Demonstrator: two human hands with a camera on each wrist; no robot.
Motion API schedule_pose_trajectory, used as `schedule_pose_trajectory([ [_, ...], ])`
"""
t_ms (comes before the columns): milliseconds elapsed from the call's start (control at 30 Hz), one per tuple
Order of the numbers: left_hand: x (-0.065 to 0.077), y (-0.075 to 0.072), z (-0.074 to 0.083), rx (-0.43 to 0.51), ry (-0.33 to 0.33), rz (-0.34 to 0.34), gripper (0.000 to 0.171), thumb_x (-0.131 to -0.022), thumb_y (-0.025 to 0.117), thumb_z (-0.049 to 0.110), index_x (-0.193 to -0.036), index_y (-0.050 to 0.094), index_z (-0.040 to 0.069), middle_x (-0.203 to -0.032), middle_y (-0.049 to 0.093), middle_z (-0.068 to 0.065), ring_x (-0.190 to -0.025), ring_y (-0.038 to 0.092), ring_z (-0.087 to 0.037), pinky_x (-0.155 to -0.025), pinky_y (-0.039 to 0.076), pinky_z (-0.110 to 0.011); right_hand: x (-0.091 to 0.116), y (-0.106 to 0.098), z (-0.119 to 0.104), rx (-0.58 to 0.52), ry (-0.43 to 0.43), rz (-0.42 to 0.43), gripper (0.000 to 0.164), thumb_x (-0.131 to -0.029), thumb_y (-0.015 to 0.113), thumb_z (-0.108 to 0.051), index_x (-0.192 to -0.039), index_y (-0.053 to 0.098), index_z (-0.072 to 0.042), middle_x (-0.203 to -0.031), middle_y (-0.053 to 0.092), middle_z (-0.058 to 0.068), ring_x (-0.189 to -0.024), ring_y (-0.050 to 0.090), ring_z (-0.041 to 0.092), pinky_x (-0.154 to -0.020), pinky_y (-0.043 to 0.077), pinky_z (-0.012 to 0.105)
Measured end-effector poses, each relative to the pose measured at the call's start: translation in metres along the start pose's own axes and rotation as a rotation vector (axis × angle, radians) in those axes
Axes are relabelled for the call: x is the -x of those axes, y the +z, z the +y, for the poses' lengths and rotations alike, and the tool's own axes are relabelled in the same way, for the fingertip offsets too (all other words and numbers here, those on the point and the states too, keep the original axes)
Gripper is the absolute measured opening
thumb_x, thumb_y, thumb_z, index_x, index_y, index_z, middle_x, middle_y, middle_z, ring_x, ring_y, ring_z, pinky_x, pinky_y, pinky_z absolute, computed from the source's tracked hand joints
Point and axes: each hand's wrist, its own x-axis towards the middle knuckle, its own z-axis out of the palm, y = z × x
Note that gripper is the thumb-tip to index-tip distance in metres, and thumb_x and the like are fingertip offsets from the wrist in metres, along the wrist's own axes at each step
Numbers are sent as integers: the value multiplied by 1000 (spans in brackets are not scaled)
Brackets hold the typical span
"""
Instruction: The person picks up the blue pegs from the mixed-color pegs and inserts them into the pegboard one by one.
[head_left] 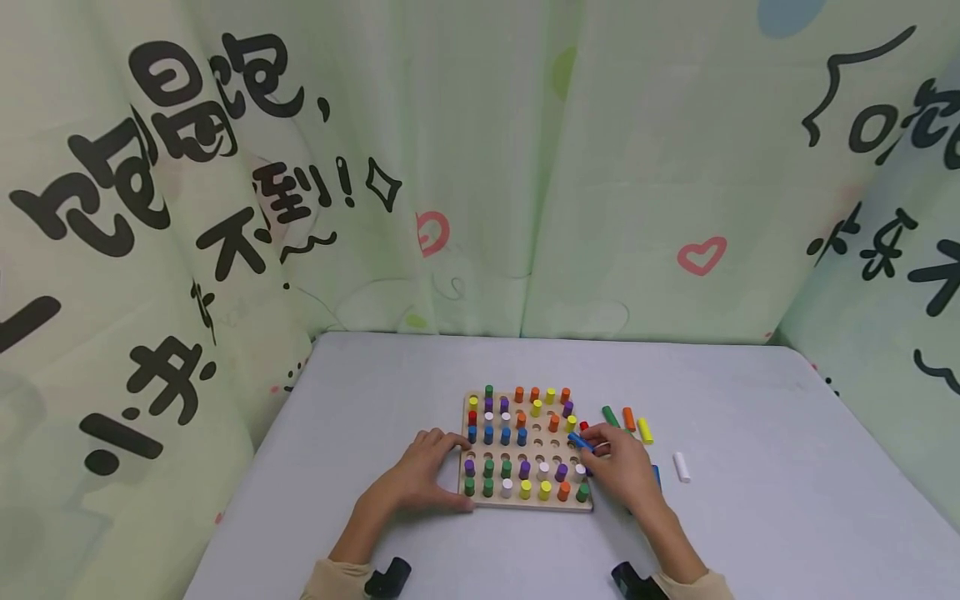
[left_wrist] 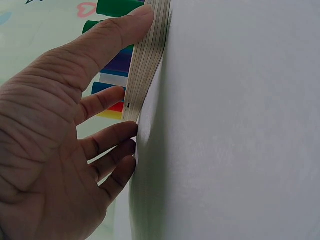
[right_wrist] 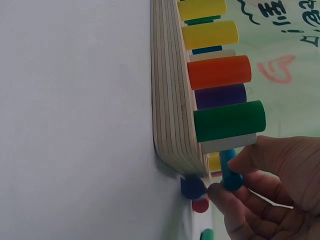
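A wooden pegboard (head_left: 525, 505) with rows of coloured pegs lies on the table. At its near left corner, my left hand (head_left: 420, 477) touches the board, thumb on the front edge and index finger by the left side. The other fingers of that hand are loosely spread, as the left wrist view shows. My right hand (head_left: 624, 473) pinches a blue peg (right_wrist: 231, 171) between thumb and fingers, tilted above the board's right side. Several holes near the middle right have no peg. A dark blue or purple peg (right_wrist: 193, 187) lies beside the board's corner.
Loose pegs lie right of the board: a green peg (head_left: 611, 417), an orange peg (head_left: 628, 419), a yellow peg (head_left: 645, 431), a white peg (head_left: 681, 467) and a partly hidden blue peg (head_left: 656, 475). A printed curtain (head_left: 480, 167) hangs behind the white table (head_left: 375, 375).
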Motion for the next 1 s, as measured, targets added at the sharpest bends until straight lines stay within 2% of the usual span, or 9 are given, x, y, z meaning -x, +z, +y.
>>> schedule_pose_trajectory([
  [300,0,-1,0,0,5,-1,84,-70,90,56,-138,55,21,-123,54,-3,-116,45,-24,-101,46,-51,-2,5,-4,-11,-28,-2,23,-91,71,-5,-113,71,-2,-100,70,8,-89,61,20,-74,53,28],
  [567,0,1,0,-6,-8,4,83,-70,89,57,-138,55,23,-123,54,-1,-117,45,-23,-101,46,-51,-4,9,-12,-25,-26,-2,20,-92,72,-6,-112,72,-4,-102,70,8,-87,60,20,-72,53,24],
  [733,0,1,0,-11,7,10,83,-70,90,55,-137,56,22,-122,54,-2,-115,45,-23,-100,47,-51,-4,14,-16,-39,-31,-18,16,-92,72,-6,-108,75,-6,-99,70,6,-84,58,18,-71,50,20],
  [1000,1,1,-1,-22,13,13,84,-69,90,56,-137,55,22,-121,54,-2,-115,45,-23,-100,45,-50,-5,21,-20,-36,-41,-10,14,-94,71,-7,-107,77,-6,-100,72,7,-83,59,18,-74,53,25],
])
